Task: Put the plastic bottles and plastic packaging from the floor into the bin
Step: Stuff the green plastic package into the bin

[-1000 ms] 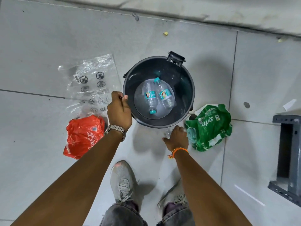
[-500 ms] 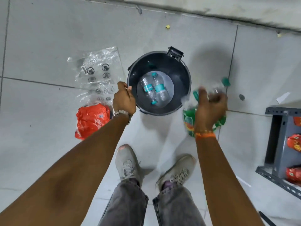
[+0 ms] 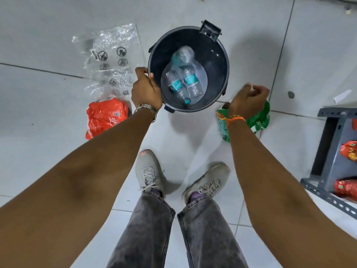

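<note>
While left hand [image 3: 147, 91] clamps near-left rim of bin [image 3: 222, 60], fingers [image 3: 142, 71] curled over edge, likely steadying it for drops. Right hand [image 3: 248, 101] empty above green packaging [image 3: 259, 118], fingers loosely curled, gripping nothing. Inside bin: three clear plastic bottles [image 3: 185, 82], teal labels, crumpled, lying on bottom. On floor [image 3: 38, 147], left of bin: clear plastic bag [image 3: 110, 59] flat, red packaging [image 3: 105, 118] crumpled nearer. Green packaging crumpled just right of bin. Judged partway done.
</note>
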### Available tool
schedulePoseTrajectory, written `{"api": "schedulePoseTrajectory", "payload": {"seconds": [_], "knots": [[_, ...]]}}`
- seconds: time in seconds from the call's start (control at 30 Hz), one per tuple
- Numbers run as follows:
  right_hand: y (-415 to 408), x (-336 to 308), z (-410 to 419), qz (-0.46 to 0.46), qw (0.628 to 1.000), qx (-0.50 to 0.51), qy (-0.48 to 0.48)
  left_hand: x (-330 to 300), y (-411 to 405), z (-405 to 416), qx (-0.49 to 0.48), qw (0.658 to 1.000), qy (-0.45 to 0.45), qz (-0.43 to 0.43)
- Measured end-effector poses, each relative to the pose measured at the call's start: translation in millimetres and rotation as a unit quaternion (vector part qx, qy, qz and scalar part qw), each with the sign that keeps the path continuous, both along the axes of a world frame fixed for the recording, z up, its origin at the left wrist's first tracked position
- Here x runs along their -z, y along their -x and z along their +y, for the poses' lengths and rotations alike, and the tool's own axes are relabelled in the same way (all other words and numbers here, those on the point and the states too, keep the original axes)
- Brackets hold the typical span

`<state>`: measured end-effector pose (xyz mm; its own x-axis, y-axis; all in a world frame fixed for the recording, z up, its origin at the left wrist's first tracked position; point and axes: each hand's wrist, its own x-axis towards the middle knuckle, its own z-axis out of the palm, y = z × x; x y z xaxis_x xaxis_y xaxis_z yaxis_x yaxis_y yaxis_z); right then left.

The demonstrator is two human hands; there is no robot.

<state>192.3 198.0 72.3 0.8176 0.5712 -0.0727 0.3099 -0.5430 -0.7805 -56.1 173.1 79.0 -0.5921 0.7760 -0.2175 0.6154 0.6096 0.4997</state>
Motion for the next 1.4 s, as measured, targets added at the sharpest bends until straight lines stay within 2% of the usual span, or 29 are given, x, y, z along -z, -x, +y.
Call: {"api": "schedulePoseTrajectory", "payload": {"seconds": [0.07, 0.13, 0.2, 0.23, 0.33, 0.43, 0.57, 0.63, 0.7, 0.73, 0.8, 0.87, 0.9, 0.97, 1.03, 1.1, 1.17, 1.23, 1.3, 1.4], "knots": [[-24.4, 33.4, -20.4, -0.001, 0.986, -0.021, 0.163, 5.1, -1.5, -1.1, -0.003, 1.000, -0.026, 0.009], [-34.3, 58.6, -36.6, 0.006, 0.922, -0.089, 0.376, 10.5, -1.7, -2.5, -0.001, 0.999, -0.050, 0.018], [-30.0, 74.8, -39.0, 0.040, 0.859, -0.151, 0.488, 14.4, -1.8, -2.9, 0.000, 0.997, -0.067, 0.023], [-25.7, 81.3, -38.0, 0.062, 0.843, -0.183, 0.502, 15.9, -1.9, -3.0, 0.001, 0.997, -0.073, 0.025], [-17.9, 99.8, -36.7, 0.092, 0.829, -0.255, 0.489, 20.1, -4.0, -2.3, -0.005, 0.996, -0.088, 0.027], [-16.5, 111.1, -43.3, 0.036, 0.797, -0.312, 0.516, 23.0, -3.7, -3.4, -0.004, 0.994, -0.104, 0.030], [-27.7, 111.2, -46.9, -0.034, 0.845, -0.308, 0.435, 26.5, -3.0, -4.0, 0.002, 0.993, -0.118, 0.026], [-34.0, 97.1, -45.2, -0.037, 0.901, -0.244, 0.357, 27.3, -2.3, -3.3, 0.003, 0.993, -0.114, 0.029], [-37.5, 67.0, -35.6, -0.024, 0.965, -0.121, 0.233, 25.1, -2.0, -3.9, 0.005, 0.994, -0.104, 0.035], [-38.0, 43.1, -27.6, -0.050, 0.983, -0.074, 0.159, 22.0, -3.3, -3.3, 0.006, 0.995, -0.097, 0.036], [-30.2, -7.7, -13.1, -0.133, 0.989, -0.054, -0.032, 18.4, -3.7, -2.7, 0.011, 0.996, -0.078, 0.040], [-12.3, -59.9, -3.4, -0.143, 0.957, -0.129, -0.216, 12.0, -5.5, -2.9, 0.008, 0.997, -0.057, 0.046], [1.5, -77.9, 0.1, -0.114, 0.940, -0.182, -0.266, 9.4, -6.1, -2.8, 0.007, 0.998, -0.044, 0.048], [31.8, -99.4, 8.0, -0.058, 0.905, -0.302, -0.295, 3.8, -7.5, -1.5, 0.005, 0.999, -0.019, 0.044], [63.8, -103.1, 14.8, -0.043, 0.872, -0.444, -0.200, -2.6, -7.2, -0.4, 0.001, 0.999, 0.000, 0.035], [94.9, -91.9, 26.4, -0.067, 0.831, -0.552, 0.015, -6.3, -4.8, 1.3, 0.003, 0.999, 0.010, 0.033], [117.4, -71.4, 37.9, -0.123, 0.741, -0.612, 0.248, -5.2, -3.5, 1.8, 0.005, 0.999, 0.009, 0.031], [132.9, -47.2, 49.1, -0.133, 0.632, -0.651, 0.398, -0.8, -3.8, 0.7, 0.001, 1.000, 0.001, 0.031], [137.6, -23.1, 55.1, -0.130, 0.564, -0.679, 0.452, 2.6, -5.7, -2.2, -0.001, 0.999, -0.011, 0.031], [141.4, -7.0, 60.6, -0.082, 0.511, -0.709, 0.478, 8.0, -6.1, -3.1, 0.001, 0.999, -0.032, 0.015]]}}
